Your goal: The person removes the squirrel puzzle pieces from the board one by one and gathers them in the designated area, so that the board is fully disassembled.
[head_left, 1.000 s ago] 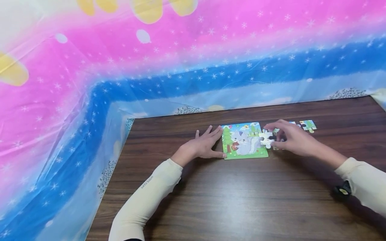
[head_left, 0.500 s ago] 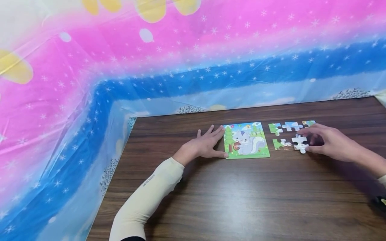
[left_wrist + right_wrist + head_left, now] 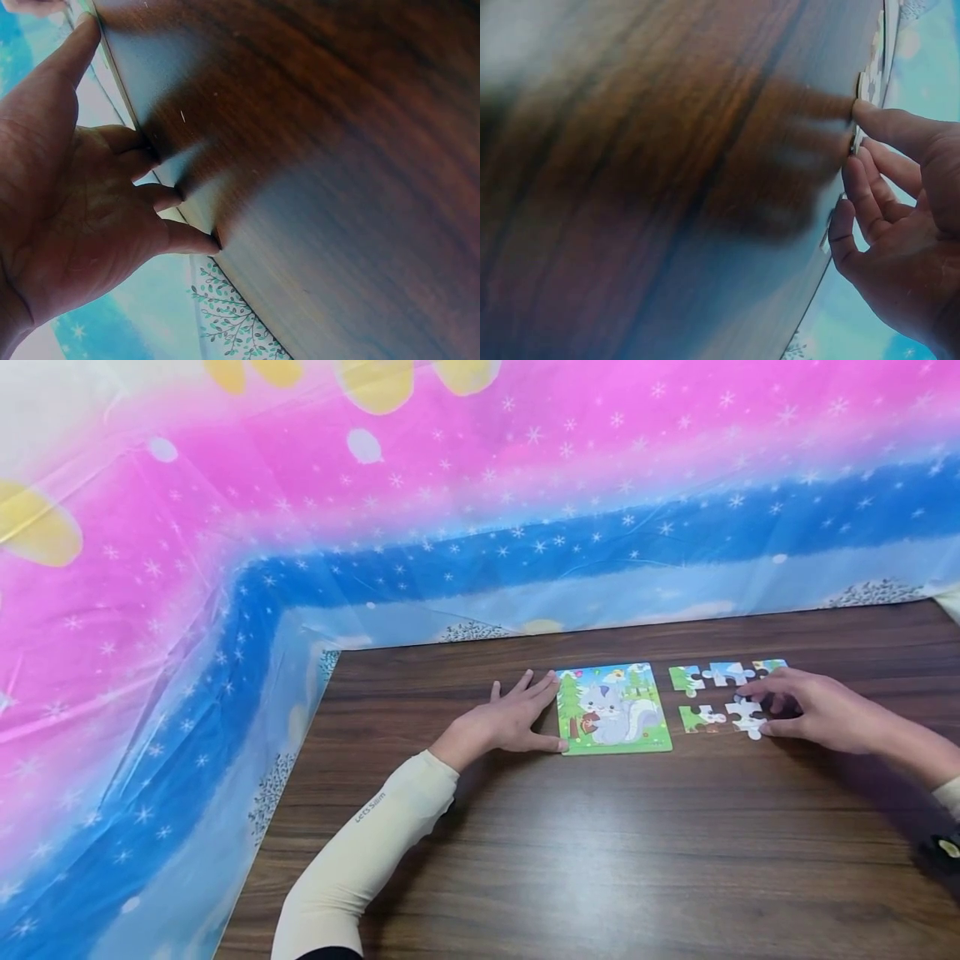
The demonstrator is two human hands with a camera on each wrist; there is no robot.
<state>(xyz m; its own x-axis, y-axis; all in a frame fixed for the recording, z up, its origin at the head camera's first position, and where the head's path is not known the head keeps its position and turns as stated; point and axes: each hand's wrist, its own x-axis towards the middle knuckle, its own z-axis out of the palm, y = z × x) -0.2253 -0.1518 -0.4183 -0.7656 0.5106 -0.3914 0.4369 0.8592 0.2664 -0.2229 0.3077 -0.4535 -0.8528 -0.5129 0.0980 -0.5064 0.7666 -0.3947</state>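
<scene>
My left hand (image 3: 501, 720) lies with fingers spread at the left edge of a square picture board (image 3: 617, 708) showing a grey squirrel among trees. Its thumb touches the lower left corner and a fingertip the upper left. My right hand (image 3: 821, 714) pinches a whitish jigsaw puzzle piece (image 3: 746, 718) between thumb and fingers, close over the table. Just left of that piece lie joined green-and-white puzzle pieces (image 3: 701, 719). In the right wrist view the thumb (image 3: 889, 124) meets a thin piece's edge at table level.
Above the held piece a row of puzzle pieces (image 3: 726, 674) lies on the dark wooden table (image 3: 585, 843), its right end partly behind my right hand. A pink and blue snowflake cloth (image 3: 450, 527) hangs behind the table and down its left side.
My right hand has moved right from over the board, carrying the puzzle piece to the lower row of pieces, and lowered it slightly there. The left hand stays at the board's edge.
</scene>
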